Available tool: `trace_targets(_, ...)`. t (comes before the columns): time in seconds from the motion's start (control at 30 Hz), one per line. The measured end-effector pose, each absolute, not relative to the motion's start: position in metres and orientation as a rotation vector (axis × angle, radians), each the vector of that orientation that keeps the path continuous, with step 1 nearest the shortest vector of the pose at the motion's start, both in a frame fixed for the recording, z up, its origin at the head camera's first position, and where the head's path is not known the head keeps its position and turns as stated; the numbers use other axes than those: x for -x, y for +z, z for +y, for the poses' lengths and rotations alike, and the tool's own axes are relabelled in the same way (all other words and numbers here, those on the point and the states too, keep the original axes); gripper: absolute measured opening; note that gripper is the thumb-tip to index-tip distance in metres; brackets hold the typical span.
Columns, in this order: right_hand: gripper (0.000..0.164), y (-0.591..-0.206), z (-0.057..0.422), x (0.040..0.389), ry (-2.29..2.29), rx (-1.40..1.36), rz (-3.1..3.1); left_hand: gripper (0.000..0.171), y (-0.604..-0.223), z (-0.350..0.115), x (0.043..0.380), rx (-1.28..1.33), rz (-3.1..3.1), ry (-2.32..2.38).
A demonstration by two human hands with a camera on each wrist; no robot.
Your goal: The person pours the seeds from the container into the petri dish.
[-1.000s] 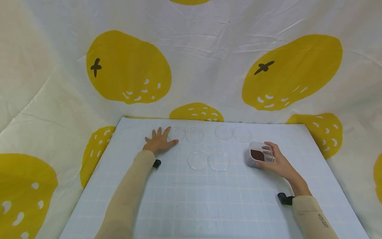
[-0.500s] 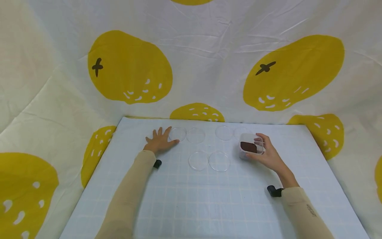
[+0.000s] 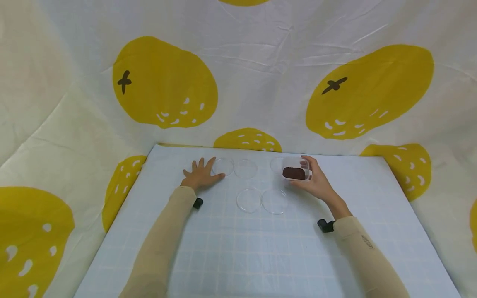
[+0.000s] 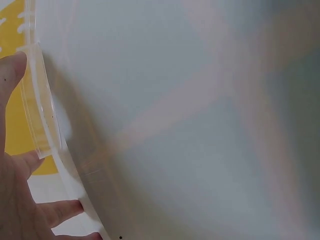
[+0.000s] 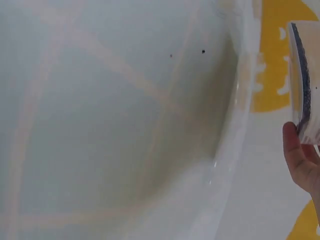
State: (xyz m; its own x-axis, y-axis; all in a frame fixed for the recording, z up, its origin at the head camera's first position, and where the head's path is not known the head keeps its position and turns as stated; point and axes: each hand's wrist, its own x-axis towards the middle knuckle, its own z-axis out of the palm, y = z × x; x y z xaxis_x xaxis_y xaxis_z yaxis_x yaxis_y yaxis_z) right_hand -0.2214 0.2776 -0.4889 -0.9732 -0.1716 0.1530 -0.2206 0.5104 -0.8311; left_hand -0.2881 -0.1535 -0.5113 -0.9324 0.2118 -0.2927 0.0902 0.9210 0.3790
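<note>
My left hand [image 3: 201, 174] rests on the table, fingers spread, beside a clear round dish [image 3: 223, 167]. In the left wrist view its fingers touch the edge of the clear dish [image 4: 39, 100]. My right hand [image 3: 316, 180] grips a clear plastic container [image 3: 308, 165] by its right side. Dark brown, soil-like material [image 3: 293, 173] lies in the container's lower part. The container hangs over the back right dishes, partly covering one dish [image 3: 275, 165] and hiding its neighbour. In the right wrist view, fingers hold the container [image 5: 311, 90] from below, with a dark layer along one wall.
Another clear dish [image 3: 246, 169] lies to the right of the left hand's dish. Nearer the front, a pair of clear dishes [image 3: 249, 200] lie side by side. A pale blue checked cloth [image 3: 246, 256] covers the table; a patterned curtain [image 3: 261, 95] rises behind it.
My right hand has carried the container leftward and toward the back, from the right of the dishes to above the back right pair. The left hand has stayed in place.
</note>
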Motion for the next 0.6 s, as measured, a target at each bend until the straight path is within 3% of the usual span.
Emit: trace_targets(0.6,0.104,-0.48,0.199,0.269,1.333,-0.548,-2.703,0.096,-0.512,-0.154,0.289,-0.217,2.745,0.515)
